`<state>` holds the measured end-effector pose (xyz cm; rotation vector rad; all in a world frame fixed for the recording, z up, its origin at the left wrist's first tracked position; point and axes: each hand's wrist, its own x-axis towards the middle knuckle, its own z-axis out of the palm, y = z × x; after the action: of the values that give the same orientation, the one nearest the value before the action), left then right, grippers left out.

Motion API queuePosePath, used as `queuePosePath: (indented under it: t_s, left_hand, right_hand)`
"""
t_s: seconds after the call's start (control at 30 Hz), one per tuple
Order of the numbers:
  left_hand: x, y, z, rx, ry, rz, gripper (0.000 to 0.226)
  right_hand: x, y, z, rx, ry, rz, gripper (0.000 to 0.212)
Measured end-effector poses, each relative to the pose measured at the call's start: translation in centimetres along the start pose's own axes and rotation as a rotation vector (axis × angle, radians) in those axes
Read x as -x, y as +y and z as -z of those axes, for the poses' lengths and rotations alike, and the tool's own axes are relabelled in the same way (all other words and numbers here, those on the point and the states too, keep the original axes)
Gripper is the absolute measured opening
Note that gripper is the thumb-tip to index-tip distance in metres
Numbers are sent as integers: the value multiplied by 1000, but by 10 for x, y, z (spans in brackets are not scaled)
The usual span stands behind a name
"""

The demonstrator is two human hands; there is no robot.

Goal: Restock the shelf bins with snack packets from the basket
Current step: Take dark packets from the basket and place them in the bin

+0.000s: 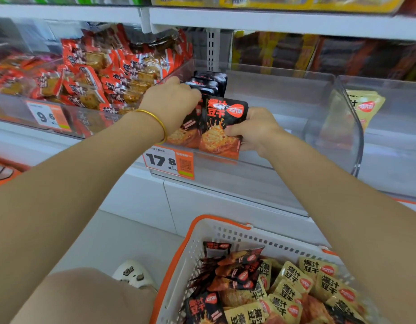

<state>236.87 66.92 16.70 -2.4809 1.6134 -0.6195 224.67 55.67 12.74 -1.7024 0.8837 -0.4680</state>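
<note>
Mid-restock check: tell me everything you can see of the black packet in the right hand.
The black packet is a glossy film pouch, black above with orange characters and a red oval logo, and an orange food picture below. It stands upright, face to the camera, at the front of the clear middle bin. The right hand pinches its right edge. Its left edge meets the row of matching packets that the left hand grips.

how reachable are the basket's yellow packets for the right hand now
Probably not yet: the right hand holds a black packet at the bin. The yellow packets lie uncovered in the basket.
</note>
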Motion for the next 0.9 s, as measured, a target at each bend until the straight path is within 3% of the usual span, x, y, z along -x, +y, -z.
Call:
queuePosePath:
  t_s: [0.13,0.27,0.37,0.5,0.6,0.73,0.9]
  left_hand:
    - [-7,-7,-11,378,145,46,31]
    - [-5,-11,-16,684,164,56,24]
    - [7,-14,-18,652,241,120,25]
    - [37,-12,-22,534,298,186,25]
    - [50,-5,-28,609,219,231,24]
    - [52,-1,-35,651,195,281,24]
    - [55,-3,-44,632,233,243,23]
  right_hand:
    - [5,1,-4,-95,-217,-144,37]
    - [-4,-5,-31,183,-148,-40,47]
    - [-10,-10,-47,415,-114,57,43]
    - [-18,-14,-63,465,-17,164,28]
    - [-24,-18,-72,417,13,110,27]
    - [-30,-22,-81,402,26,22,9]
    - [-27,-23,-77,369,-37,-45,21]
